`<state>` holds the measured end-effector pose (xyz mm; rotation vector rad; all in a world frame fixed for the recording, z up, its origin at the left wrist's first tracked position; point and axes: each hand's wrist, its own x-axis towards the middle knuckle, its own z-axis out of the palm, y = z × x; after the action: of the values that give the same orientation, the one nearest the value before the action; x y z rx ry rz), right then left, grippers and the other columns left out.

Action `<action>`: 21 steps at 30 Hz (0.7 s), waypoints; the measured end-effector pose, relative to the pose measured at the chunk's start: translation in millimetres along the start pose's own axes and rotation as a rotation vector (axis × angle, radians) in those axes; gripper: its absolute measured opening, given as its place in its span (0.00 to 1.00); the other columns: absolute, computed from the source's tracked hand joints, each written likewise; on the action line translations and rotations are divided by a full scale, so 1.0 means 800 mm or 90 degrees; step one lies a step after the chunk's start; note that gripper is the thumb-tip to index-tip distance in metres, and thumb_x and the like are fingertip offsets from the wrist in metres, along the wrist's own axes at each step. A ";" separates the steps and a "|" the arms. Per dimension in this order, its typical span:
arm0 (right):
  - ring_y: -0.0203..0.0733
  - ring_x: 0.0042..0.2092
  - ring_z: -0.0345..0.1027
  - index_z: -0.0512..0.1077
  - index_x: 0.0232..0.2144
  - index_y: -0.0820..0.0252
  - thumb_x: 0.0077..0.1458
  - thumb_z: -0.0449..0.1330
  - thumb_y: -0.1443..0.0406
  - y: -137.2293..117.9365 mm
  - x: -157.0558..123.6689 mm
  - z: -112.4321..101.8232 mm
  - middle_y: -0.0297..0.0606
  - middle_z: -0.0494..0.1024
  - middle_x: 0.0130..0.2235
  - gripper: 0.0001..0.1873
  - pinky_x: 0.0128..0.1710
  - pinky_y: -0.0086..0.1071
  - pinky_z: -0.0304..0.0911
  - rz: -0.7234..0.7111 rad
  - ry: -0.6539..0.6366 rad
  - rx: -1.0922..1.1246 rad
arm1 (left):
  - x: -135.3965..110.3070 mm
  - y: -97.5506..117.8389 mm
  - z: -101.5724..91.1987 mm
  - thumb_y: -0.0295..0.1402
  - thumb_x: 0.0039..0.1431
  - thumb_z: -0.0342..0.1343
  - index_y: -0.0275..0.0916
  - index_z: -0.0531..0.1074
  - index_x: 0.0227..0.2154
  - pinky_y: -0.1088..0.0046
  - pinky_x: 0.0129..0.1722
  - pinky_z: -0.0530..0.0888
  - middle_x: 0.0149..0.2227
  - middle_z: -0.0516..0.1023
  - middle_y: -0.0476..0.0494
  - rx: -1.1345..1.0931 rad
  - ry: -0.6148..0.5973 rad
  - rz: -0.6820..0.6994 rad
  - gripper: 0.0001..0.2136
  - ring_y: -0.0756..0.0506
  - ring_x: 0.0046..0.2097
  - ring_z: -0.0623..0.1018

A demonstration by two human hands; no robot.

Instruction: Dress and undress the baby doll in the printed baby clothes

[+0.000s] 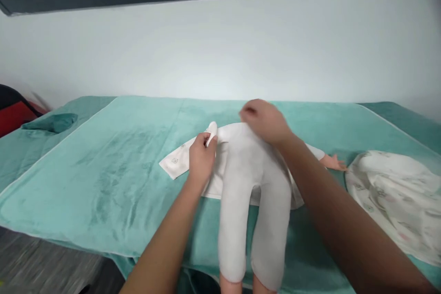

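Observation:
A doll [255, 158] with a white cloth body lies on its back, legs toward me, on top of a white printed baby shirt [214, 187]. One flat shirt sleeve [175, 160] spreads out to the left. My left hand [202, 152] is closed on a white, round-ended bunch of cloth, apparently part of the shirt, beside the doll's shoulder. Over the doll's upper end, my right hand [264, 120] has curled fingers and is slightly blurred; whatever it grips is hidden. A small pink doll hand [334, 162] sticks out at the right. The doll's head cannot be seen.
A green plush cover [113, 165] is spread over the table, against a white wall [220, 50]. To the right lies a bunched white printed cloth [396, 197]. A red and black object [15, 112] is at the far left. Dark grey floor [41, 257] shows at the lower left.

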<state>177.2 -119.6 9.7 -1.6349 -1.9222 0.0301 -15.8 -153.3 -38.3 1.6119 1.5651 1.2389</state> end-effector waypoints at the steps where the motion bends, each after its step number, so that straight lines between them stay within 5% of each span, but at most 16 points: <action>1: 0.44 0.39 0.69 0.75 0.32 0.57 0.62 0.50 0.58 0.023 -0.014 -0.012 0.40 0.79 0.37 0.16 0.37 0.33 0.59 0.079 0.097 0.002 | 0.003 0.003 -0.003 0.38 0.60 0.55 0.37 0.73 0.35 0.71 0.40 0.68 0.36 0.77 0.46 -0.025 -0.020 -0.034 0.09 0.46 0.37 0.74; 3: 0.43 0.33 0.68 0.72 0.26 0.57 0.63 0.47 0.53 0.064 -0.042 -0.031 0.40 0.77 0.29 0.22 0.34 0.34 0.57 0.234 0.204 -0.006 | 0.011 0.008 -0.010 0.42 0.57 0.57 0.36 0.74 0.33 0.71 0.37 0.68 0.33 0.77 0.46 -0.094 -0.071 -0.099 0.12 0.46 0.35 0.74; 7: 0.47 0.31 0.68 0.73 0.26 0.54 0.62 0.47 0.47 0.103 -0.075 -0.042 0.40 0.76 0.24 0.25 0.33 0.36 0.55 0.333 0.029 -0.051 | 0.032 0.024 -0.009 0.45 0.51 0.61 0.36 0.71 0.28 0.72 0.29 0.66 0.25 0.72 0.49 -0.175 -0.119 -0.167 0.15 0.47 0.28 0.71; 11: 0.50 0.32 0.70 0.75 0.29 0.54 0.62 0.44 0.44 0.103 -0.083 -0.042 0.43 0.77 0.26 0.29 0.34 0.38 0.59 0.289 -0.092 0.009 | 0.052 0.046 0.003 0.38 0.51 0.60 0.38 0.67 0.23 0.74 0.26 0.64 0.21 0.65 0.52 -0.158 -0.097 -0.157 0.11 0.50 0.25 0.66; 16: 0.56 0.45 0.73 0.75 0.45 0.54 0.59 0.48 0.39 0.093 -0.095 -0.041 0.46 0.81 0.44 0.31 0.44 0.43 0.65 0.233 -0.143 0.182 | 0.058 0.070 0.013 0.35 0.53 0.58 0.38 0.64 0.20 0.75 0.26 0.62 0.21 0.61 0.52 -0.136 -0.077 -0.117 0.11 0.52 0.24 0.63; 21: 0.58 0.61 0.64 0.57 0.66 0.49 0.55 0.55 0.39 0.068 -0.096 -0.020 0.43 0.69 0.61 0.43 0.58 0.49 0.60 0.260 -0.162 0.363 | 0.055 0.091 0.018 0.34 0.54 0.58 0.38 0.68 0.23 0.74 0.27 0.65 0.22 0.66 0.51 -0.086 -0.109 -0.112 0.08 0.50 0.26 0.68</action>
<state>237.2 -181.7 -31.3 -1.6305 -1.5112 0.9011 24.0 -119.4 30.4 1.4227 1.4494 1.0611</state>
